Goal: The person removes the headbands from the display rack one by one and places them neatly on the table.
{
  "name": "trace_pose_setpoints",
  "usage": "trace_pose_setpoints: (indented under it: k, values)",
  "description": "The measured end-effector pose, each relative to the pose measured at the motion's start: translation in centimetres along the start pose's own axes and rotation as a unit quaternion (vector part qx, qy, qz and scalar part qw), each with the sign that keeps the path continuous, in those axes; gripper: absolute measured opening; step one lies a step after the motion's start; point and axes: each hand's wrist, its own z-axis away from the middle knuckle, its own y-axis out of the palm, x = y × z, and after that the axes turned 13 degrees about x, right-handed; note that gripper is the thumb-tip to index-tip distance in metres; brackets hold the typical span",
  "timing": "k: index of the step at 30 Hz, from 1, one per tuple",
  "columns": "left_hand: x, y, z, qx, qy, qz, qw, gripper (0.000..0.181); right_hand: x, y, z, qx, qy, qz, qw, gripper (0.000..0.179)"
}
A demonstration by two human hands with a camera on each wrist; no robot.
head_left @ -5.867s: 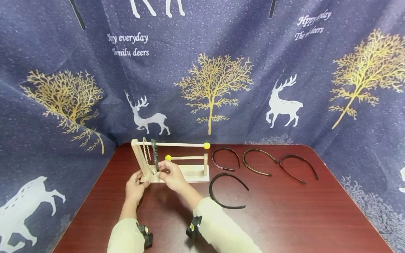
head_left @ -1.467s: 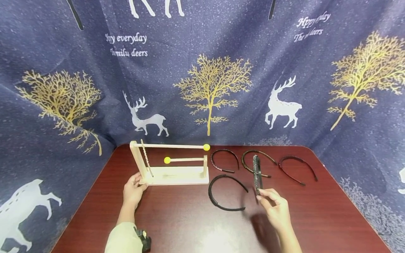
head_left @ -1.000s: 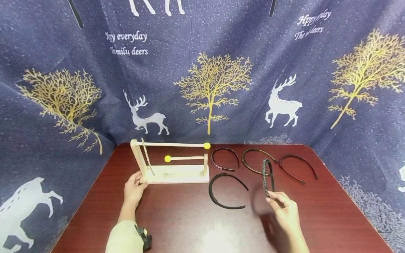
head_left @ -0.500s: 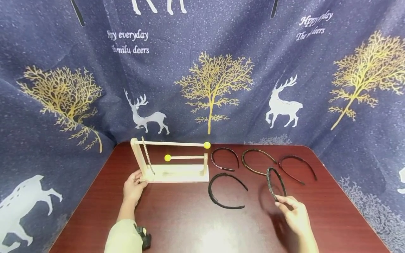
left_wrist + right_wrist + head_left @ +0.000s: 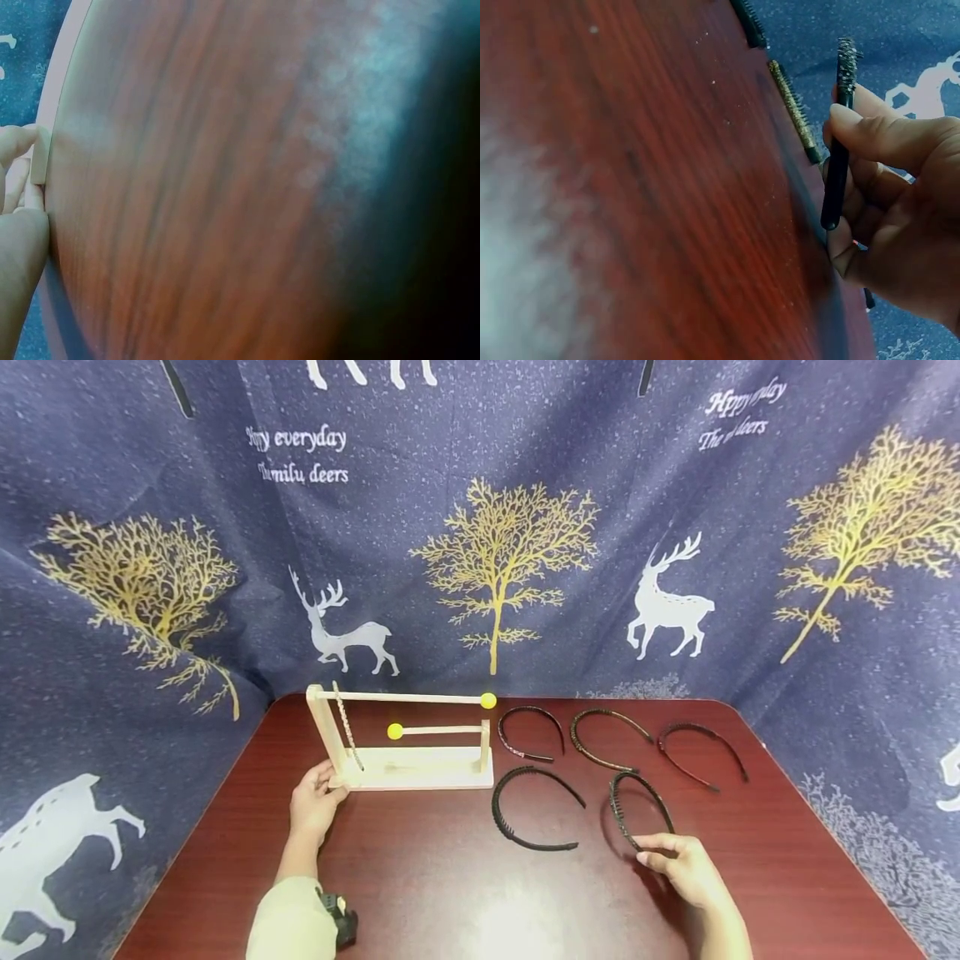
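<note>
My right hand (image 5: pixel 690 870) pinches one end of a black toothed headband (image 5: pixel 617 810) with glittery stones, tilted low over the right side of the table. In the right wrist view, the thumb lies across the headband (image 5: pixel 836 184) and its plain black tip points down. At the far left, my left hand (image 5: pixel 312 802) grips the left end of the base of a pale wooden stand (image 5: pixel 420 779). The left wrist view shows thumb and fingers on either side of the base's end (image 5: pixel 40 159). A pale beaded headband (image 5: pixel 347 727) hangs on the stand's upper bar.
Behind the held headband lie a pink-and-black headband (image 5: pixel 506 735), a gold one (image 5: pixel 577 739) and a dark red one (image 5: pixel 686 777). A black toothed headband (image 5: pixel 498 814) lies left of it. The stand's bars end in yellow balls (image 5: pixel 488 701). A patterned blue cloth (image 5: pixel 480 427) hangs behind the table.
The glittery black headband has come off the stand's upper bar and travelled right in my right hand. Over the last second it has sunk toward the table. My left hand stays at the stand.
</note>
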Motion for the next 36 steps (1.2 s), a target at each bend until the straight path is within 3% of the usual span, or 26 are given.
trace_pose_setpoints:
  k: [6,16,29,36]
  values:
    - [0.0,0.0,0.0,-0.002,-0.006,-0.005,1.0000,0.056,-0.2,-0.2,-0.5,0.044,0.018,-0.023,0.9986,0.024]
    - [-0.1,0.0,-0.1,-0.003,-0.010,-0.005,0.9999,0.057,0.2,0.5,-0.8,0.008,0.031,0.040,0.9987,0.016]
    - [0.0,0.1,0.1,-0.003,-0.012,-0.012,0.9999,0.055,0.8,0.6,-0.6,0.019,0.027,0.068,0.9972,0.016]
    - [0.1,-0.1,0.1,-0.006,-0.012,-0.013,0.9998,0.055,2.5,0.1,-0.3,0.027,0.031,0.105,0.9936,0.024]
